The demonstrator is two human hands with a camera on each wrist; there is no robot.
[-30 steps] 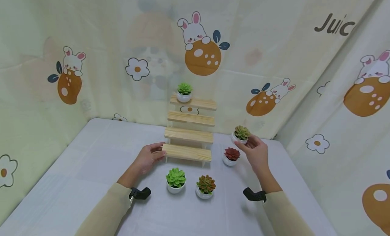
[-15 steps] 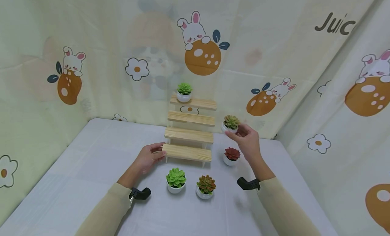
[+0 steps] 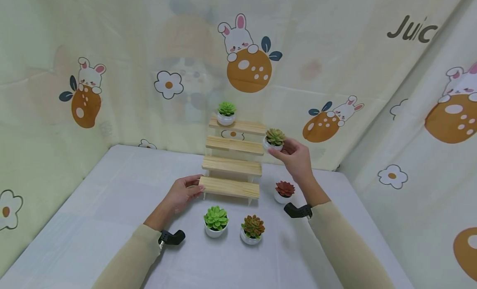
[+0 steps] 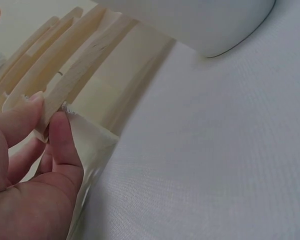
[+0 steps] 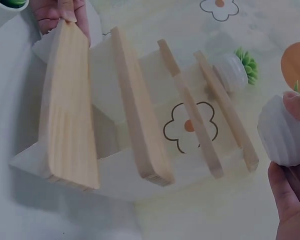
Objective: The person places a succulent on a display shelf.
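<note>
A stepped wooden shelf (image 3: 231, 187) with clear side supports stands at the back of the table. My left hand (image 3: 183, 193) pinches the left end of its lowest board, thumb on top and fingers beneath, as the left wrist view shows. Off the table, my right hand (image 3: 297, 158) holds a white-potted succulent (image 3: 275, 138) with yellowish-green leaves, by its pot. That pot hangs just right of the upper boards. On the left part of the top board sits a bright green potted succulent (image 3: 226, 113). In the right wrist view the held white pot (image 5: 284, 132) is at the right edge.
A dark red potted succulent (image 3: 285, 192) stands right of the shelf, below my right hand. In front of the shelf are a green potted succulent (image 3: 215, 221) and a brownish-orange one (image 3: 252, 229). A printed curtain (image 3: 130, 111) hangs behind the table (image 3: 108, 202).
My right hand has carried the yellowish-green succulent left and upward, toward the shelf's upper right side. My left hand has stayed on the lowest board.
</note>
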